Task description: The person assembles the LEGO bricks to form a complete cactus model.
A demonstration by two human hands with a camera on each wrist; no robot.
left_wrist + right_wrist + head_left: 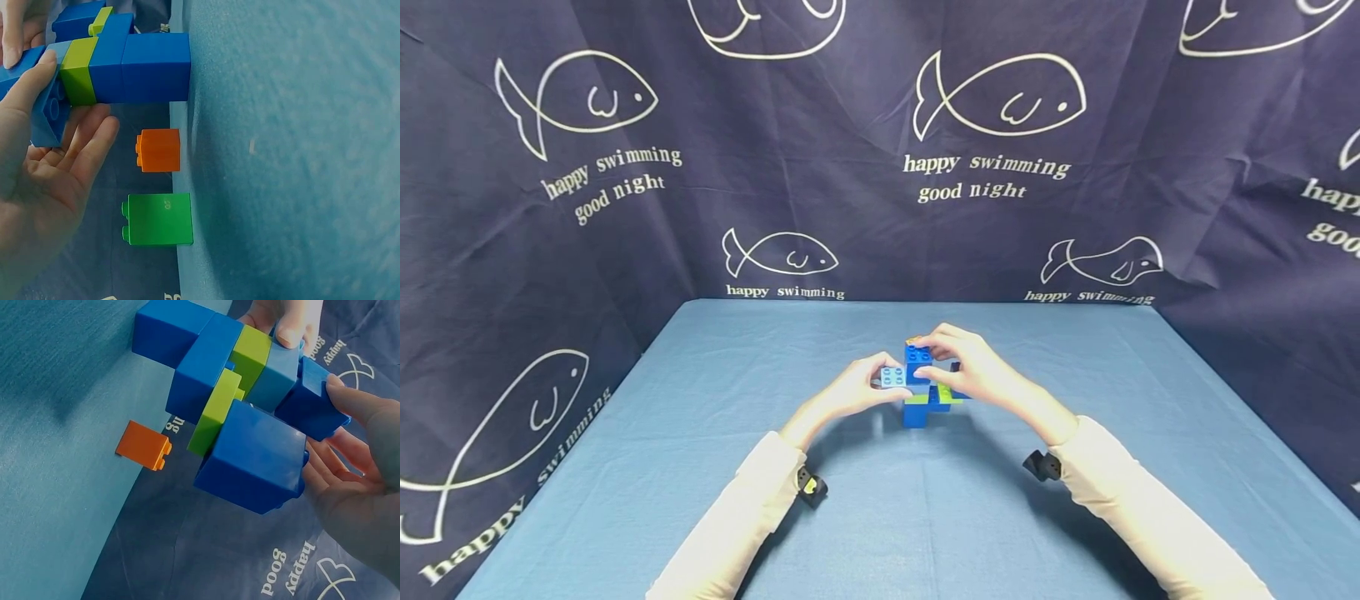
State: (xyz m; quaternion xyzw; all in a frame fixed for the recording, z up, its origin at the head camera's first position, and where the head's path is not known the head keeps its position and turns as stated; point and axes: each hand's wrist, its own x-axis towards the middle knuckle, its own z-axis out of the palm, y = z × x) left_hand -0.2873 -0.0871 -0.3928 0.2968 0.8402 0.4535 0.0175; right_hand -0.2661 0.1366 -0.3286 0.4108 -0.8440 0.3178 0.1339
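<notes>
The left hand (857, 389) is pinching a light-blue square plastic brick (892, 377) jutting from a blue-and-green plastic brick stack (79, 71); the right hand (968, 364) is gripping the dark-blue plastic brick (918, 358) on top; the stack is apparently standing on the blue cloth-covered worktop (880, 517), between both hands; off-centre pressing could be tipping its narrow foot; brushing fingers could be loosening the overhanging dark-blue plastic block (256, 456).
</notes>
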